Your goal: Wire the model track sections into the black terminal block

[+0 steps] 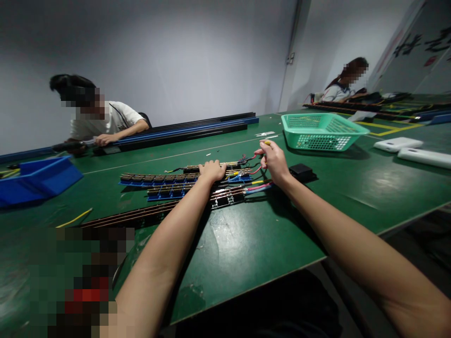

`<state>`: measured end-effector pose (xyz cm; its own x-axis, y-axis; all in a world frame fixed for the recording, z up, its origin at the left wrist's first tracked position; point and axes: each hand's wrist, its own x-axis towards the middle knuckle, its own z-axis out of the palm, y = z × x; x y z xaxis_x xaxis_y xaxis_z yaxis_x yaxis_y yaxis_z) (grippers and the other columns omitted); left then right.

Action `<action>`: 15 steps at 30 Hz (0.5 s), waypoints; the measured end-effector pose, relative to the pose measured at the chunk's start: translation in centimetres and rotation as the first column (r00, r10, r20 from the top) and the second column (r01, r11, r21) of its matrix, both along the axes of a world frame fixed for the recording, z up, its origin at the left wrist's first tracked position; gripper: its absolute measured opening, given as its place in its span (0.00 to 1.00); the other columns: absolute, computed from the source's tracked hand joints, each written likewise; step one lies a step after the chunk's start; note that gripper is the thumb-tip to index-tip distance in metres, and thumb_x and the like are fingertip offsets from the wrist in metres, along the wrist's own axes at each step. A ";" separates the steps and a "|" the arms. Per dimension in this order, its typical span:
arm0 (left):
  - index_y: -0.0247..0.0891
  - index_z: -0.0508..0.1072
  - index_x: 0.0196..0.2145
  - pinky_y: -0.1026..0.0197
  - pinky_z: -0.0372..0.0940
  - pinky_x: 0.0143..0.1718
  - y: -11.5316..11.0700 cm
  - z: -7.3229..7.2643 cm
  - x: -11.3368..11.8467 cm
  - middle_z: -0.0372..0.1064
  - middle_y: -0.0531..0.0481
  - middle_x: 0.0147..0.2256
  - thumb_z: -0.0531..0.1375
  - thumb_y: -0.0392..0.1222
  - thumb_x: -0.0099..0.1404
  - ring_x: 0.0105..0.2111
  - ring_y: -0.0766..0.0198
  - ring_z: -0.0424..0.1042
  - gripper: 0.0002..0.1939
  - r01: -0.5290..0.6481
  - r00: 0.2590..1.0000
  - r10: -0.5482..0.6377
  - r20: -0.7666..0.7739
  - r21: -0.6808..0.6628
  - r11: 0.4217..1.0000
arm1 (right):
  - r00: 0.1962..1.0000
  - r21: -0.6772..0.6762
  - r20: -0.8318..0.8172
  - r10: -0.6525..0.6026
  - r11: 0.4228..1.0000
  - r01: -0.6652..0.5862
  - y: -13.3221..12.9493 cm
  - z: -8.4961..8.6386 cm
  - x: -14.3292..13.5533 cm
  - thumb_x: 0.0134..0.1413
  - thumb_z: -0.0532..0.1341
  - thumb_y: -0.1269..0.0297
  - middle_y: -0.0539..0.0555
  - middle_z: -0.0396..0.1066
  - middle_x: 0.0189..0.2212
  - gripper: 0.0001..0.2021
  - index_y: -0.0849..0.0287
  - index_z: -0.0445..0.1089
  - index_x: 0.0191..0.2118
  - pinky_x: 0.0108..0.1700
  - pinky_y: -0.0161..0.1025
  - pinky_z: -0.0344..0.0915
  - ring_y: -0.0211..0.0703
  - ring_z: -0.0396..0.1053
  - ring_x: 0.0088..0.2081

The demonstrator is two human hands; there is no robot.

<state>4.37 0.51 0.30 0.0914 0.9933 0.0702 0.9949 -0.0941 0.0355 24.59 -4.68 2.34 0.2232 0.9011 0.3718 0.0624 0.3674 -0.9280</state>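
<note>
While the left hand [212, 171] presses down on the metal-railed strips [169, 191], its fingers slightly spread, the right hand [274, 162] is up at their wired end, fingers curled and bunched around a red wire [259, 152]! The strips lie side by side on the green table [246, 244], and the green basket [322, 132] sits just beyond the right hand.

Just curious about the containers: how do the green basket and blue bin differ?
The green basket has perforated walls; the blue bin looks solid-walled. The green basket stands beyond the right hand; the blue bin lies far to the left. Both sit on the table.
</note>
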 end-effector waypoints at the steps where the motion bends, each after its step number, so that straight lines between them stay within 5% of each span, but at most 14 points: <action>1: 0.37 0.69 0.55 0.39 0.56 0.56 0.0 0.0 0.0 0.67 0.35 0.57 0.40 0.58 0.72 0.57 0.44 0.64 0.31 0.002 1.000 -0.002 0.000 0.000 1.000 | 1.000 0.028 0.011 0.013 1.000 -0.013 -0.6 0.3 -0.1 0.55 0.59 0.49 0.51 0.73 0.33 0.20 0.57 0.65 0.47 0.19 0.32 0.53 0.29 0.56 0.16; 8: 0.37 0.69 0.55 0.37 0.55 0.56 0.2 0.0 0.0 0.66 0.36 0.58 0.39 0.59 0.71 0.57 0.43 0.64 0.31 0.005 1.000 -0.005 0.001 -0.006 1.000 | 0.995 0.111 0.048 0.086 0.990 -0.090 -6.5 2.4 -1.3 0.56 0.60 0.53 0.54 0.73 0.38 0.22 0.56 0.65 0.53 0.20 0.34 0.53 0.29 0.54 0.18; 15: 0.37 0.70 0.55 0.38 0.56 0.56 0.5 -0.1 0.0 0.66 0.36 0.58 0.40 0.59 0.71 0.57 0.44 0.64 0.31 -0.006 1.000 0.006 0.003 -0.019 1.000 | 0.983 0.057 0.011 0.184 0.981 -0.184 -13.9 -0.8 -2.1 0.60 0.59 0.53 0.54 0.73 0.39 0.21 0.56 0.65 0.56 0.18 0.33 0.51 0.29 0.54 0.17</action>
<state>4.37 0.97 0.16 0.0853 0.9950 0.0514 0.9953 -0.0874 0.0406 22.52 -18.54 1.52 0.0531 0.9037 0.4248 -0.0056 0.4257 -0.9048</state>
